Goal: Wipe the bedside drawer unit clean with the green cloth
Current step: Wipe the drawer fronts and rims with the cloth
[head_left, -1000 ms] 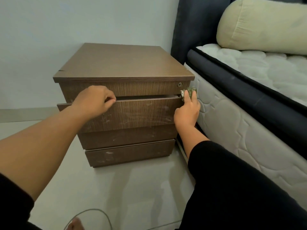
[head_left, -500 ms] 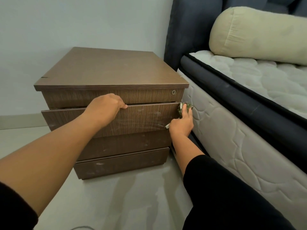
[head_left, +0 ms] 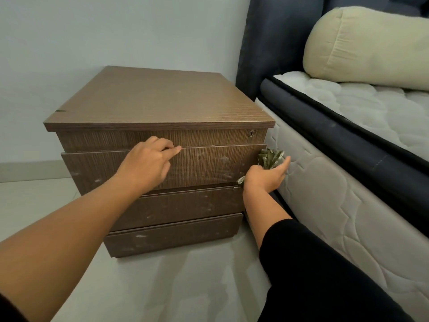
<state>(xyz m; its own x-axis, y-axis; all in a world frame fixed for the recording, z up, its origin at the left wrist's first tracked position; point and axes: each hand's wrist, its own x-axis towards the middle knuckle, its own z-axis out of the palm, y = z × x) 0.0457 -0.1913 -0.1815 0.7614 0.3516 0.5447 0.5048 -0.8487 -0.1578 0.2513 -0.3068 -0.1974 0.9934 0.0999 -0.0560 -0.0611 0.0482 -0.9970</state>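
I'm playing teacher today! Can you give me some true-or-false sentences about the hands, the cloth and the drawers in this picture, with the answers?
1. The right hand holds the green cloth at the right edge of the drawer unit. True.
2. The left hand holds the cloth. False: it holds nothing and rests on the second drawer front.
3. A pillow lies on the mattress. True.
4. The drawer fronts are spotless. False: pale smudges show on them.
5. A lamp stands on top of the unit. False: no lamp shows there.
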